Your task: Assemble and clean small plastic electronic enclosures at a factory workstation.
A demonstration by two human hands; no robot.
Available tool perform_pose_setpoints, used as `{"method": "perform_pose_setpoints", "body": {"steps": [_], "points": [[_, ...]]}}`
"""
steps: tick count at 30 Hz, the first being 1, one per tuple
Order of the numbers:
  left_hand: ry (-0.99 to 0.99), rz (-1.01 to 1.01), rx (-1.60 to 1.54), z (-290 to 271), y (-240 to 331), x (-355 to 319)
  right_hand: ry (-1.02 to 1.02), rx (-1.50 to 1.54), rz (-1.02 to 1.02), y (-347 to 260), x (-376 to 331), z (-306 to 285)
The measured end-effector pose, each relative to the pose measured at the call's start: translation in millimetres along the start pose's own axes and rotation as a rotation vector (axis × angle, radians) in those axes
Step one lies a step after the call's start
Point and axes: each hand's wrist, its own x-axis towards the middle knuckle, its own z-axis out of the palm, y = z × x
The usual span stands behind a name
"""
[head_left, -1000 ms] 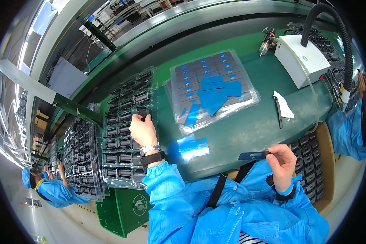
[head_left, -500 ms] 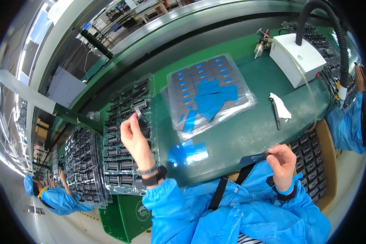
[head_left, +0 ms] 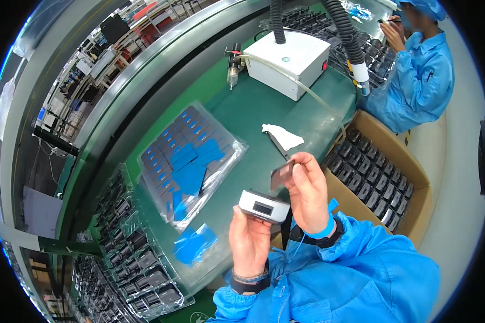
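Note:
My left hand [head_left: 248, 239] is closed around a small silver-and-black box-shaped device [head_left: 262, 206] with a dark window on its face, held up in front of me. Just above and to its right, my right hand [head_left: 309, 191] pinches a thin dark rectangular panel [head_left: 282, 173] between thumb and fingers. The panel is tilted and appears apart from the device. Beyond my hands, a clear plastic sheet [head_left: 237, 148] carries rows of grey panels with blue tabs. Loose blue film pieces [head_left: 188, 177] lie on top of them, and more blue film [head_left: 195, 245] sits nearer on the green table.
Trays of black parts [head_left: 140, 269] stand at the left. A dark-handled tool and white wipe [head_left: 285, 138] lie ahead. Beyond is a white machine [head_left: 285, 64] with black hoses. At right, a cardboard box [head_left: 423, 202] holds several black devices; a co-worker [head_left: 423, 75] sits beyond it.
My view has swung right. My left hand has come from the left tray to beside my right hand, bringing the device. The right hand has raised the panel and turned it.

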Motion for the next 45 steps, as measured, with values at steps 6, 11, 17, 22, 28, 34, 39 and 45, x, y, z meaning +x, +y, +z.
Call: {"method": "perform_pose_setpoints", "body": {"steps": [6,11,17,22,28,34,39,45], "points": [[0.027,-0.235,0.195,11.4,-13.7,5.9,-0.206,-0.058,-0.014,-2.2,-15.4,-7.1],[-0.097,-0.204,0.318,-1.6,-29.5,8.4,-0.080,-0.116,-0.067,0.1,-15.9,-11.7],[-0.304,-0.133,0.678,32.0,-19.5,-8.3,0.065,-0.020,-0.158,-1.8,5.8,-22.5],[-0.271,0.018,0.922,34.1,-30.1,3.0,0.120,-0.098,-0.280,-24.5,10.6,-28.9],[-0.360,0.412,1.242,78.1,-47.4,51.3,0.189,-0.035,-0.447,-63.4,21.8,-65.1],[-0.525,0.400,1.314,132.7,-115.3,111.7,0.335,-0.122,-0.590,-114.5,18.3,-110.2],[-0.525,0.452,1.316,151.3,-131.9,120.6,0.356,-0.173,-0.573,-132.8,7.4,-135.5],[-0.555,0.451,1.285,154.1,-133.5,123.1,0.362,-0.172,-0.543,-133.3,9.6,-140.9]]}}
